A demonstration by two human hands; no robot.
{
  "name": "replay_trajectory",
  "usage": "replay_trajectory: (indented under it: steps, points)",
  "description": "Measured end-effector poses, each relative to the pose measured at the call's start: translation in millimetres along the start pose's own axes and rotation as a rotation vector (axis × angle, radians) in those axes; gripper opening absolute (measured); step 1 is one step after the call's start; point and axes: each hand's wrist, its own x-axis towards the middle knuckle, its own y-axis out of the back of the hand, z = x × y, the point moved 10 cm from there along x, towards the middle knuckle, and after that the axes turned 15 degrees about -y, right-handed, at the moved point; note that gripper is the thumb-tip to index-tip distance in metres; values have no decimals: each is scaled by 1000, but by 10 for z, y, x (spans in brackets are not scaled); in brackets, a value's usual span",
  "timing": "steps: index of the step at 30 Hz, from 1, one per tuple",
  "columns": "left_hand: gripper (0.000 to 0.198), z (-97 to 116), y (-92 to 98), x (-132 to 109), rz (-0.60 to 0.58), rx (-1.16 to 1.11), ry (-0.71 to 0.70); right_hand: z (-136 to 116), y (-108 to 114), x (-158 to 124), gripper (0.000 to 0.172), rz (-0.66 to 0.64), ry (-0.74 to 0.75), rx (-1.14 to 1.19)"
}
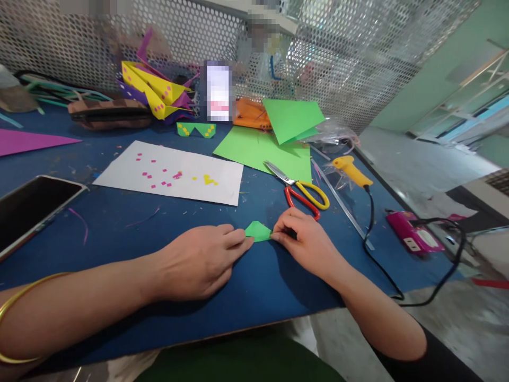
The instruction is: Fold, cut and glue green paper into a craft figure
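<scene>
A small green folded paper (pixel 258 232) lies on the blue table between my two hands. My left hand (pixel 199 260) rests palm down, its fingertips pressed together on the paper's left corner. On the opposite side, my right hand (pixel 302 239) pinches the right corner between thumb and forefinger. Just beyond my right hand lie scissors (pixel 292 183) with one red and one yellow handle, blades apart. A white sheet (pixel 191 180) with small pink and yellow paper squares is farther off to the left.
Green sheets (pixel 262 146), a dotted green paper piece (pixel 196 130) and yellow-and-purple paper shapes (pixel 155 93) lie at the back. A yellow glue gun (pixel 352 171) and pink power strip (pixel 413 232) with a black cord are right. A phone (pixel 35 207) lies left; mesh (pixel 178 32) rises behind.
</scene>
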Motion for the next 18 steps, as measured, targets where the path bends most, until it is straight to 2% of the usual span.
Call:
replay_trajectory:
  steps: [3, 7, 10, 13, 18]
  points:
    - [37, 6, 9, 6, 8, -12, -1, 18, -16, 47, 18, -16, -47, -63]
    - [34, 16, -3, 10, 8, -15, -5, -24, -60, 115, 19, -42, -39, -182]
    - [40, 28, -7, 15, 9, 20, -15, -29, -66, 133, 17, -42, -34, -202]
    - [50, 35, -24, 26, -17, 50, -16, -16, -67, 123, 16, -22, -24, -190]
    - [49, -2, -26, 27, -47, 42, 58, -8, 58, -4, 13, 88, 30, -8]
